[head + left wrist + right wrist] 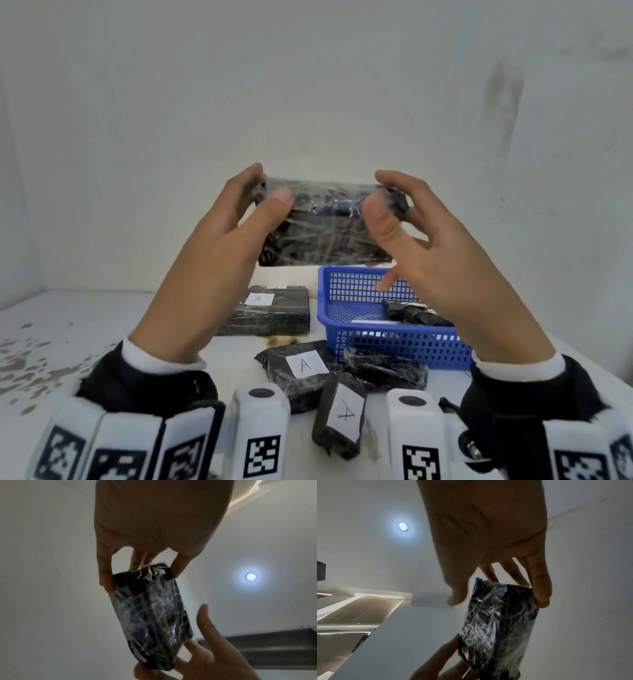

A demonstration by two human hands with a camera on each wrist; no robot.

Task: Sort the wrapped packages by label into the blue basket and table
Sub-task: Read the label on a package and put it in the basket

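Observation:
A black package wrapped in clear film [325, 226] is held up in the air above the table, with no label showing on the side facing me. My left hand [239, 219] grips its left end, thumb in front and fingers behind. My right hand [407, 222] holds the right end between thumb and index finger, the other fingers spread loose. The wrist views show the same package [150, 615] [496, 622] from below against the ceiling. The blue basket [346, 284] stands below at the right, with one black package [414, 313] inside.
On the white table [85, 325] lie a stack of flat packages [270, 308] labelled A, two smaller packages labelled A [301, 370] [340, 414], and one with no visible label [387, 371]. A wall stands close behind. The table's left part is stained.

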